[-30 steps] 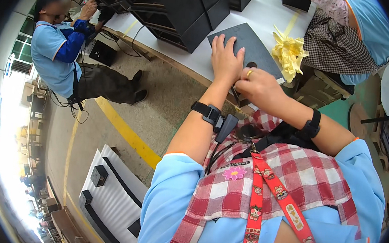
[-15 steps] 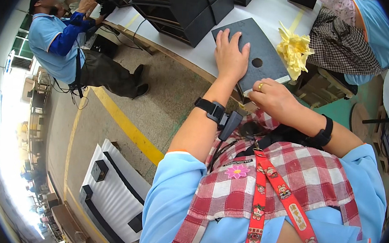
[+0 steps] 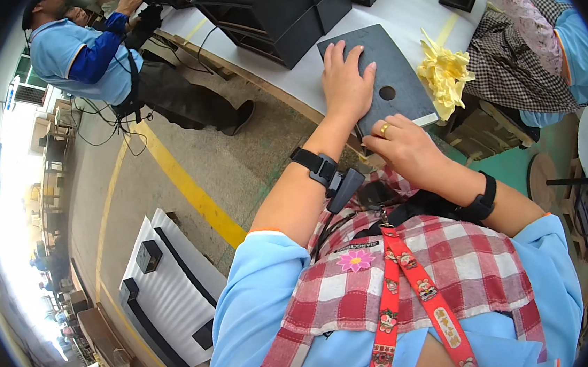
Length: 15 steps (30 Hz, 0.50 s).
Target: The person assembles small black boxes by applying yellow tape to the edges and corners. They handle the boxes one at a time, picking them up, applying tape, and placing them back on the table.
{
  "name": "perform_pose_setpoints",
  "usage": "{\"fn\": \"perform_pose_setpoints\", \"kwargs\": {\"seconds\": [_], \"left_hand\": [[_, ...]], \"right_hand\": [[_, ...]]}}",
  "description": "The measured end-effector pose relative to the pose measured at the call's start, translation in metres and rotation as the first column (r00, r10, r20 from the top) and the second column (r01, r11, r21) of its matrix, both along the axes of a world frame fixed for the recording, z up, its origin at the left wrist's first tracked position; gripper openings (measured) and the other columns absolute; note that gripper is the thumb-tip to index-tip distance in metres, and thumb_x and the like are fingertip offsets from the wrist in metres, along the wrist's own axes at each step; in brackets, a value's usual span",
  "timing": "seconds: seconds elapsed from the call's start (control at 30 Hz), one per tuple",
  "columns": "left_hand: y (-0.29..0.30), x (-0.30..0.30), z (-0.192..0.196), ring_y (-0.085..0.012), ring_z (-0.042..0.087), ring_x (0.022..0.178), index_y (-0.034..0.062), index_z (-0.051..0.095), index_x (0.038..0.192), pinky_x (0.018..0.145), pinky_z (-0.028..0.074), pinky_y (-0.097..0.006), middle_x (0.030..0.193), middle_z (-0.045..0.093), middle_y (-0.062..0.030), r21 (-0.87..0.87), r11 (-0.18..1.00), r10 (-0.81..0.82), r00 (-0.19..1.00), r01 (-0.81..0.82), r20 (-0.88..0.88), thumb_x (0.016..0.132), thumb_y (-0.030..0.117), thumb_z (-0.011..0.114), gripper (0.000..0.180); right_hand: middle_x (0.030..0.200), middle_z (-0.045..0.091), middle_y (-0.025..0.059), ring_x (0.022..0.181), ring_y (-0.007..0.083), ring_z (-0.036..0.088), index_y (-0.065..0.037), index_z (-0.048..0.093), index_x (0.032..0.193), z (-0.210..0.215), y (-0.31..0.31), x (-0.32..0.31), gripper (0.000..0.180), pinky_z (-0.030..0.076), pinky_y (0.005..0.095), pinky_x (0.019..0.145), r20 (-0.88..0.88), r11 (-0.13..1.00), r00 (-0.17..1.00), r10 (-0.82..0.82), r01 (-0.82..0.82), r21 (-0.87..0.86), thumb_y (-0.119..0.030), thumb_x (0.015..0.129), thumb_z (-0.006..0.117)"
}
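Note:
A dark grey flat board or box (image 3: 410, 73) with a round hole lies at a slant on the white-covered table, a pale strip (image 3: 426, 120) showing along its near edge. My left hand (image 3: 348, 82) rests flat on its upper left part, fingers spread. At the near left corner of the board is my right hand (image 3: 407, 150), a ring on one finger. Its fingers are curled together in a pinch; whatever lies between the fingertips is hidden. A crumpled heap of yellow strips (image 3: 445, 74) sits against the board's right side.
Black open-fronted boxes (image 3: 274, 14) are stacked beyond my left hand. A person in a checked apron (image 3: 504, 62) is at the table's right. Another person (image 3: 88, 57) stands at left. Black pieces on a white sheet (image 3: 180, 285) lie lower left.
My right hand has shifted slightly left and up along the board's near edge, uncovering more of the strip. My left hand stays on the board. The person at left has moved.

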<state>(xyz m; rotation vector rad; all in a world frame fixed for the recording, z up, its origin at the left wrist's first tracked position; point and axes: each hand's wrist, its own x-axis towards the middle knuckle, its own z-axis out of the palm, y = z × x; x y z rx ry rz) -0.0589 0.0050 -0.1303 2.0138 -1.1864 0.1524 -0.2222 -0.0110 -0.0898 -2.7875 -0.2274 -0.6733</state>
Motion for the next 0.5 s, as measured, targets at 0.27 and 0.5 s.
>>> {"fn": "perform_pose_setpoints", "kwargs": {"seconds": [0.27, 0.5], "left_hand": [[0.0, 0.0, -0.004, -0.0366, 0.029, 0.128, 0.0059, 0.054, 0.116, 0.102, 0.03, -0.045, 0.132, 0.039, -0.0193, -0.049, 0.999, -0.013, 1.0, 0.014, 0.014, 0.082, 0.026, 0.06, 0.04], [0.002, 0.002, -0.006, -0.037, 0.03, 0.127, 0.0052, 0.055, 0.116, 0.102, 0.03, -0.045, 0.132, 0.039, -0.0198, -0.067, 0.997, -0.036, 0.999, 0.038, 0.02, 0.083, 0.025, 0.06, 0.039]], "right_hand": [[0.082, 0.055, 0.0083, 0.081, 0.0244, 0.054, -0.006, 0.062, 0.085, -0.006, -0.008, -0.027, 0.016, 0.043, 0.034, 0.073, -0.147, 0.996, 0.986, 0.076, -0.066, 0.066, -0.009, 0.07, 0.057], [0.082, 0.056, 0.0067, 0.074, 0.025, 0.055, -0.005, 0.064, 0.084, 0.003, -0.016, -0.034, 0.012, 0.044, 0.035, 0.067, 0.033, 0.962, 0.995, -0.091, 0.079, 0.261, -0.004, 0.072, 0.065]]}}
